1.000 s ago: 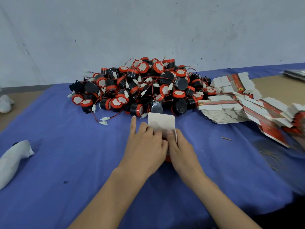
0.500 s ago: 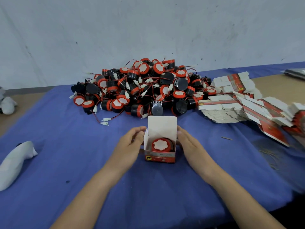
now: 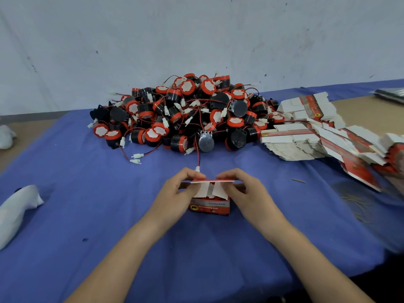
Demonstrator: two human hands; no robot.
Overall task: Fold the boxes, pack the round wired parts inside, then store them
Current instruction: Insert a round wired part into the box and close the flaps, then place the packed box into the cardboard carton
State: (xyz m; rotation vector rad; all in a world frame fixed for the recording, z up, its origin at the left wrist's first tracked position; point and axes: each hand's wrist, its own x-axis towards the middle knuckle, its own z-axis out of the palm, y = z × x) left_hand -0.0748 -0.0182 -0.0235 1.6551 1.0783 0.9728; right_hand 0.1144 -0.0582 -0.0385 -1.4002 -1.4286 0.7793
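Head view: left hand [image 3: 175,193], right hand [image 3: 247,194] pinch top flap [image 3: 213,181] of red box [image 3: 209,208]; black animal logo, lettering unreadable.

Centre: small red-and-white cardboard box [image 3: 209,207] on blue tablecloth [image 3: 87,193]. left hand [image 3: 175,193] and right hand [image 3: 247,194] pinch its top flap, held level above two white side flaps. Behind: heap of round black-and-red wired parts [image 3: 185,114]. Right: fanned stack of flat unfolded cartons [image 3: 306,138].

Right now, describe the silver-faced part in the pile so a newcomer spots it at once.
On the blue cloth, a heap of red-and-black round parts sits by the wall. At its near edge, beyond the box, stands the silver-faced part. Its face is a bare silver disc with a holed tab; neighbours beside it show red rims.
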